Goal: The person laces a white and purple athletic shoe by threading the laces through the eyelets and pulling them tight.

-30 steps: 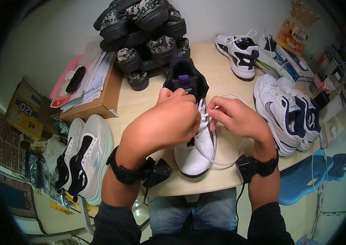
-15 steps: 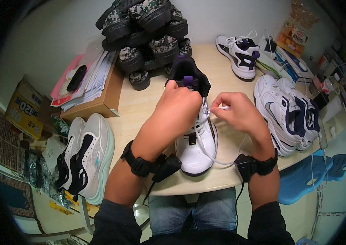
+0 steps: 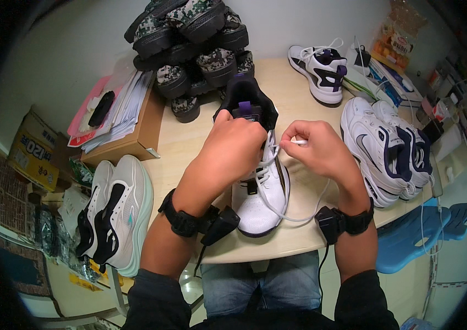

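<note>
A white sneaker (image 3: 258,208) with a black collar and purple heel tab lies on the table, toe toward me. My left hand (image 3: 234,144) is closed on its upper near the tongue; the fingertips are hidden behind the hand. Right of the eyelets, my right hand (image 3: 313,144) pinches the white shoelace (image 3: 299,142) close to its end. From there the lace hangs in a long loop that comes round beside the toe and back up to the crossed lacing. The matching sneaker (image 3: 320,71) stands farther back with its lace loose on top.
Camouflage shoes (image 3: 203,60) are piled at the back. White-and-navy sneakers (image 3: 379,148) stand on the right, pale grey ones (image 3: 120,214) on the left edge. A cardboard box (image 3: 140,132) carries papers. A blue plastic chair (image 3: 409,242) is beside the table (image 3: 206,250).
The sneaker has shifted slightly left with my left hand on it. My right hand has moved a little, still pinching the lace end. The view has shifted slightly.
</note>
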Demonstrator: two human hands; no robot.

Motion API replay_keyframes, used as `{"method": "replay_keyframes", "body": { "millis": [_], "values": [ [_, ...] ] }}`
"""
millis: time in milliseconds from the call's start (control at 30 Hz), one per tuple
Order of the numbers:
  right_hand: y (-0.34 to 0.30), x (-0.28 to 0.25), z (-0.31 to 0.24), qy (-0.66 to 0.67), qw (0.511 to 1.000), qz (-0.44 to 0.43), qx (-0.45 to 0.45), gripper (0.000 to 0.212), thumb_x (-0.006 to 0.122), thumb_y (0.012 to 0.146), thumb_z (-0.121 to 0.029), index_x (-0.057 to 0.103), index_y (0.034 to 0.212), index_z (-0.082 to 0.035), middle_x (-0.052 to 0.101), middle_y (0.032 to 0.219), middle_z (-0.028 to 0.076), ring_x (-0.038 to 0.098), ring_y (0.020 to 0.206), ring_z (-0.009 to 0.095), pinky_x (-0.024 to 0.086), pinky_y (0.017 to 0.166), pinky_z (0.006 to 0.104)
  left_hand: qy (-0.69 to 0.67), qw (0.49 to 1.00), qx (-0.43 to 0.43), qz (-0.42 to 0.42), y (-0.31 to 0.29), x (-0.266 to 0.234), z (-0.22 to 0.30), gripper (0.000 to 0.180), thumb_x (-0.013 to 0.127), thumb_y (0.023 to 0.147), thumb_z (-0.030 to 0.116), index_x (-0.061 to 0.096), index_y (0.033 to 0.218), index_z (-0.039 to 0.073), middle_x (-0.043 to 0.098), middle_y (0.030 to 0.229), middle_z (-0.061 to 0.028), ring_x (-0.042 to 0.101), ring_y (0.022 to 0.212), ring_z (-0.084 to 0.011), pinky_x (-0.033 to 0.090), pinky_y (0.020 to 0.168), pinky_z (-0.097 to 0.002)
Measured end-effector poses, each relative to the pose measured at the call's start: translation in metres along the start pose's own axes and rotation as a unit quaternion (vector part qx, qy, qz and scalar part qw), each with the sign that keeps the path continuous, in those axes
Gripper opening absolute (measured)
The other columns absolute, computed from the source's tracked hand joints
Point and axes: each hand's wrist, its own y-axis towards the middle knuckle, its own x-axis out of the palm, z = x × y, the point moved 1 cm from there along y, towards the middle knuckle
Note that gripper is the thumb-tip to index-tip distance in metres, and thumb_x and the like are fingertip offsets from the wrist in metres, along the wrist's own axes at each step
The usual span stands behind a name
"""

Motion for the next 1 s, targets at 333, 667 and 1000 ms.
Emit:
{"method": "replay_keyframes", "body": {
  "millis": [333,667,1000],
  "values": [
    [0.001,0.013,0.001,0.008,1.0,-0.016,-0.013,0.019,0.066,0.08,-0.018,0.065,0.084,0.001,0.064,0.074,0.021,0.062,0.065,0.033,0.047,0.061,0.0379,-0.018,1.0,0.008,0.004,0.0,0.001,-0.002,0.011,0.068,0.07,0.007,0.07,0.08,0.006,0.063,0.071,-0.016,0.059,0.074,-0.0322,0.035,0.076,-0.0361],
    [0.001,0.007,-0.015,0.09,0.994,-0.039,-0.044,0.025,0.065,0.082,-0.012,0.063,0.105,-0.004,0.065,0.077,0.019,0.062,0.067,0.032,0.048,0.064,0.0377,-0.099,0.995,0.016,0.019,-0.002,-0.006,-0.009,0.01,0.066,0.073,0.006,0.069,0.081,0.0,0.062,0.075,-0.0215,0.062,0.071,-0.0386,0.051,0.064,-0.0418],
    [0.001,0.012,-0.004,-0.019,0.997,-0.047,-0.066,0.034,0.057,0.075,-0.006,0.061,0.11,-0.008,0.053,0.058,0.012,0.05,0.05,0.021,0.041,0.053,0.0335,-0.249,0.916,-0.1,0.297,-0.047,-0.003,-0.009,0.013,0.062,0.086,0.005,0.069,0.089,-0.006,0.068,0.074,-0.0116,0.063,0.064,-0.0157,0.048,0.058,-0.0269]
  ]
}}
